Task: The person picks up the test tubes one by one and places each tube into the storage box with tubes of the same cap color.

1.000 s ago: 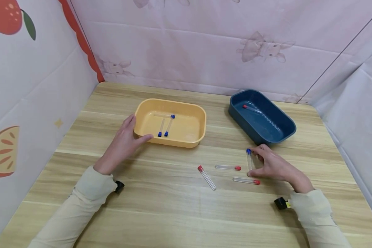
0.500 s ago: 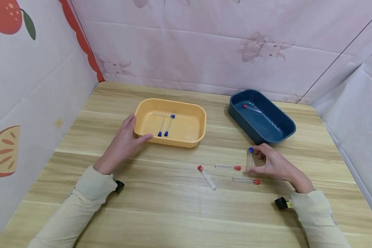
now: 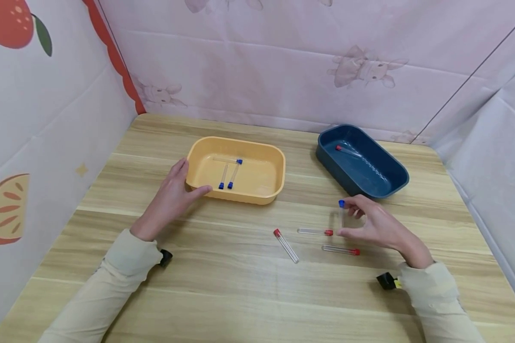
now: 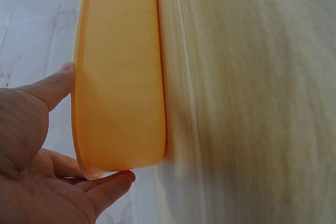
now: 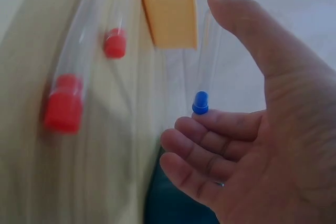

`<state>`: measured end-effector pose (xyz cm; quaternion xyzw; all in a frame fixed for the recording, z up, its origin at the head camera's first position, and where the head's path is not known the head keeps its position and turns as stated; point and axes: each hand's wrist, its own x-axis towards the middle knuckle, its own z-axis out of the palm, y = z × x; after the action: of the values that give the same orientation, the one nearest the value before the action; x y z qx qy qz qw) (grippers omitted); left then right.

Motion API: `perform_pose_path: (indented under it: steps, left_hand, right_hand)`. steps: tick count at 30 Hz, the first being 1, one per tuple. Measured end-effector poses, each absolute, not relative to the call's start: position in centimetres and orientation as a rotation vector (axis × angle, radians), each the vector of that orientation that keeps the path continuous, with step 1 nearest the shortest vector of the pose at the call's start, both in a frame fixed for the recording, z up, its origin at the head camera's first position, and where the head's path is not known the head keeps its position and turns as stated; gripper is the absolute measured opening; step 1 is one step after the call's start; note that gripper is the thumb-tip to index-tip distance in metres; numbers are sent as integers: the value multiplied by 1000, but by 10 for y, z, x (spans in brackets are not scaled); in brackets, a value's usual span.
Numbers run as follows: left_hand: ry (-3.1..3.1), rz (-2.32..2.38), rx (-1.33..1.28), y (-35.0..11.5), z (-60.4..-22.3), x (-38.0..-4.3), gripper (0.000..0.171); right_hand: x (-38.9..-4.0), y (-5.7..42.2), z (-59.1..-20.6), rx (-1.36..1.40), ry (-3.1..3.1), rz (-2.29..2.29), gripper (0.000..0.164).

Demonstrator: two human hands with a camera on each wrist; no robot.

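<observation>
My right hand (image 3: 375, 225) pinches a test tube (image 3: 341, 216) with a blue cap, thumb at its bottom end and a fingertip at the cap. In the right wrist view that tube (image 5: 208, 59) spans the gap from thumb to finger, off the table. My left hand (image 3: 170, 199) holds the near left corner of a yellow tub (image 3: 257, 196), thumb on the front rim and fingers along the side. Inside the tub lie three blue-capped test tubes (image 3: 233, 174). On the table near my right hand are red-capped tubes: one slanted (image 3: 286, 246), two lying sideways (image 3: 341, 249).
A dark blue tub (image 3: 371, 178) stands angled at the back right, just behind my right hand. It holds one red-capped tube (image 3: 348, 151). Printed cloth walls (image 3: 257, 76) border the wooden table (image 3: 223, 295) at the back and sides.
My right hand has lifted the blue-capped tube from the table and moved slightly left with it. The left hand and both tubs have stayed in place.
</observation>
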<state>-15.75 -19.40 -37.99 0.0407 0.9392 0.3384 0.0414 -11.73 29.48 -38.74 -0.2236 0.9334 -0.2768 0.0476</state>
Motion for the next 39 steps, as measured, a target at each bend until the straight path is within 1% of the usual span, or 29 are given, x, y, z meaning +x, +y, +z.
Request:
perform_pose_path:
  steps: [10, 17, 28, 39]
  left_hand:
    - [2882, 1043, 139, -196, -381, -159, 103]
    - [2882, 1039, 129, -199, -383, -159, 104]
    - [2874, 1058, 135, -198, -384, -160, 103]
    - [2873, 1051, 130, -196, -384, -160, 104]
  right_hand:
    - [-129, 272, -375, -760, 2843, -886, 63]
    - [-148, 247, -361, -789, 2801, -900, 69]
    - [-180, 210, -343, -877, 2733, -934, 73]
    - [-205, 181, -329, -954, 2722, -960, 72]
